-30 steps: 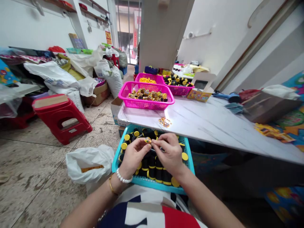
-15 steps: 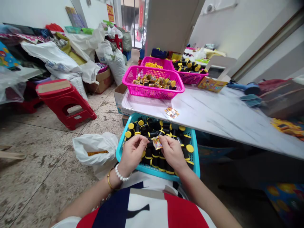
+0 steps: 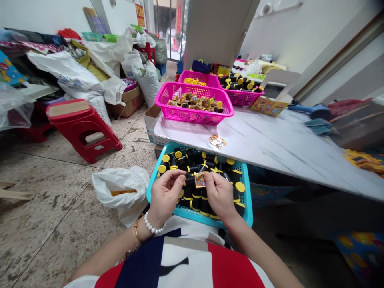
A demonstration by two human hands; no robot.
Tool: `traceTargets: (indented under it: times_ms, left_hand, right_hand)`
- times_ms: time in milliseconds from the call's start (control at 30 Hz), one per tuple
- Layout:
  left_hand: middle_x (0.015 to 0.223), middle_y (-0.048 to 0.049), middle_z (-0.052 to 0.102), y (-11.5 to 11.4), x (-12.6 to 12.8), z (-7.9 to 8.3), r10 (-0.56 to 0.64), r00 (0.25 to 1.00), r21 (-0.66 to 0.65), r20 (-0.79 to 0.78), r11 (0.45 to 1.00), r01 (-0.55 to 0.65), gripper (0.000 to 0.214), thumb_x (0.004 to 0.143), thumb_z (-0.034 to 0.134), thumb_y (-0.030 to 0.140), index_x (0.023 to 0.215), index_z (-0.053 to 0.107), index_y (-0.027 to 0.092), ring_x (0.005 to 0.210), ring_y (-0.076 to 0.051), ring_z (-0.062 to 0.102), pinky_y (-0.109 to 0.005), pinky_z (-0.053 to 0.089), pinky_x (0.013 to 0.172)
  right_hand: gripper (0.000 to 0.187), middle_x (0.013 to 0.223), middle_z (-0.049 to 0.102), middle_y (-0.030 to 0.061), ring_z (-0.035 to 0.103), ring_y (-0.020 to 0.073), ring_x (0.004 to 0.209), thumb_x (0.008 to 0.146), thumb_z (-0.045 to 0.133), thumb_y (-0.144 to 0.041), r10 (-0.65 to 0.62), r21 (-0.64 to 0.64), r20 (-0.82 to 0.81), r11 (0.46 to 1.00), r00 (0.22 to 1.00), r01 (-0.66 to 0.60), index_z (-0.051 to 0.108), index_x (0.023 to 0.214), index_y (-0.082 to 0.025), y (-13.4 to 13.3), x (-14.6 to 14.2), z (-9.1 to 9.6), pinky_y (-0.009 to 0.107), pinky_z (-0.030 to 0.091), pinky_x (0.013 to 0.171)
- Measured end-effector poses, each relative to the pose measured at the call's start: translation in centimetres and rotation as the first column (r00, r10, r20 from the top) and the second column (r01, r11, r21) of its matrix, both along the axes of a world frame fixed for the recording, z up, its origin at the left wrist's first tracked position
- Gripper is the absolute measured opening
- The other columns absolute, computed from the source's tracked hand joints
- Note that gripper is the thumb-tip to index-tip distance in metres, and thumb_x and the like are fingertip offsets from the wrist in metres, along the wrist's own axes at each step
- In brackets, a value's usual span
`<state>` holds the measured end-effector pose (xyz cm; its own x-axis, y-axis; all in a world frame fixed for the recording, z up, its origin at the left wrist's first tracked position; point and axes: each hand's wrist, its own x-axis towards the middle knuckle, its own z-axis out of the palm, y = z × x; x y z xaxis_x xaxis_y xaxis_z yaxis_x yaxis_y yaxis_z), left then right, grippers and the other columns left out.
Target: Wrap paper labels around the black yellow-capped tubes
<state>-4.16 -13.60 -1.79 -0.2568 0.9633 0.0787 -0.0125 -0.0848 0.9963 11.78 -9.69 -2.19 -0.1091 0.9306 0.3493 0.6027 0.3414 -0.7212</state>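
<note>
In front of me, a turquoise basket (image 3: 249, 200) holds many small black canisters with yellow caps (image 3: 196, 196). Above it my right hand (image 3: 220, 192) pinches a small colourful printed sticker (image 3: 200, 180) between thumb and forefinger. Just left of the sticker is my left hand (image 3: 168, 190), its thumb and fingertips closed together. Whether anything is between those fingertips is too small to tell. A few more printed stickers (image 3: 217, 141) lie near the table's front edge.
The white marbled table (image 3: 264, 140) carries a pink basket (image 3: 195, 117) of label-wrapped canisters, with more pink baskets behind. To the left stand a white plastic bag (image 3: 120, 200) and a red stool (image 3: 81, 128). Filled sacks (image 3: 144, 76) line the far wall.
The sticker in my right hand has turned slightly and now lies flatter, its printed face squarer to me. My left hand has shifted very little.
</note>
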Motion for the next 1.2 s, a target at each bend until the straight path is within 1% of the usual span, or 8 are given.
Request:
traceTargets:
  times_ms: [200,467,567,733,833,900,1033,1200]
  left_hand:
    - [0.073,-0.0033,0.063,-0.1,0.1,0.0,-0.073,0.984,0.06,-0.163,0.995,0.083,0.02,0.085,0.061,0.034,0.082,0.076,0.022,0.063,-0.014,0.054,-0.025,0.043,0.058]
    - [0.087,-0.0063,0.068,0.5,0.2,-0.7,-0.088,0.992,0.063,-0.085,0.994,0.094,0.013,0.077,0.07,0.03,0.085,0.077,0.022,0.08,-0.018,0.061,-0.027,0.049,0.067]
    - [0.069,-0.003,0.066,0.6,0.0,-0.9,-0.104,0.994,-0.089,0.017,0.99,0.105,0.017,0.071,0.075,0.035,0.08,0.077,0.02,0.061,-0.013,0.057,-0.023,0.044,0.052]
    - [0.04,0.0047,0.051,0.8,-0.5,-1.7,-0.161,0.934,-0.362,0.319,0.89,0.277,0.03,0.069,0.075,0.044,0.078,0.068,0.016,0.034,-0.005,0.036,-0.017,0.017,0.035]
    - [0.042,0.0036,0.055,0.8,-0.7,-2.1,-0.132,0.899,-0.389,0.418,0.868,0.308,0.031,0.07,0.075,0.044,0.078,0.063,0.016,0.032,-0.004,0.036,-0.015,0.013,0.034]
    - [0.043,0.0036,0.055,0.9,-0.7,-2.1,-0.142,0.883,-0.388,0.447,0.859,0.334,0.031,0.071,0.074,0.043,0.083,0.065,0.016,0.033,-0.004,0.038,-0.015,0.012,0.034]
    - [0.053,0.0009,0.06,1.3,-0.4,-1.6,-0.213,0.841,-0.36,0.497,0.832,0.423,0.032,0.071,0.075,0.039,0.091,0.07,0.014,0.036,-0.003,0.041,-0.015,0.013,0.034]
    - [0.065,-0.0018,0.062,2.1,-0.3,-0.5,-0.196,0.824,-0.297,0.532,0.868,0.398,0.028,0.069,0.079,0.036,0.087,0.072,0.015,0.042,-0.002,0.041,-0.015,0.013,0.036]
  right_hand:
    - [0.044,0.056,0.045,-0.0021,0.043,0.0114,0.055,0.097,0.043,-0.037,0.013,0.059,0.049,0.998,0.999,-0.015,0.041,0.056,-0.02,0.0,-0.3,-0.2,0.024,0.032,0.054]
    - [0.038,0.062,0.05,0.0002,0.048,0.0126,0.059,0.098,0.042,-0.03,0.122,0.158,0.122,0.977,0.985,-0.141,0.05,0.062,-0.02,-0.6,-1.0,-1.1,0.025,0.036,0.058]
    - [0.039,0.063,0.052,0.001,0.048,0.0125,0.06,0.098,0.041,-0.03,0.145,0.171,0.165,0.97,0.976,-0.173,0.053,0.063,-0.02,-0.8,-1.5,-1.5,0.024,0.036,0.058]
    - [0.038,0.072,0.062,0.0032,0.057,0.0126,0.067,0.099,0.039,-0.032,0.183,0.118,0.269,0.968,0.946,-0.221,0.063,0.073,-0.019,-0.7,0.2,-0.6,0.023,0.041,0.063]
    - [0.031,0.085,0.068,0.0061,0.063,0.0153,0.074,0.097,0.044,-0.039,-0.042,0.137,0.44,0.99,0.897,-0.021,0.067,0.089,-0.02,-1.1,3.8,0.2,0.024,0.041,0.064]
    - [0.032,0.091,0.071,0.0089,0.066,0.019,0.072,0.092,0.051,-0.047,-0.234,0.169,0.603,0.972,0.763,0.164,0.066,0.1,-0.02,-1.5,6.3,0.3,0.027,0.038,0.057]
    - [0.041,0.085,0.073,0.0098,0.067,0.0252,0.058,0.085,0.057,-0.053,-0.227,0.072,0.795,0.956,0.563,0.283,0.061,0.113,-0.022,-2.2,8.4,-0.3,0.029,0.032,0.045]
    - [0.029,0.09,0.075,0.0072,0.071,0.0262,0.067,0.085,0.057,-0.044,-0.218,0.056,0.691,0.967,0.689,0.25,0.063,0.108,-0.028,-2.0,7.7,-1.7,0.032,0.049,0.052]
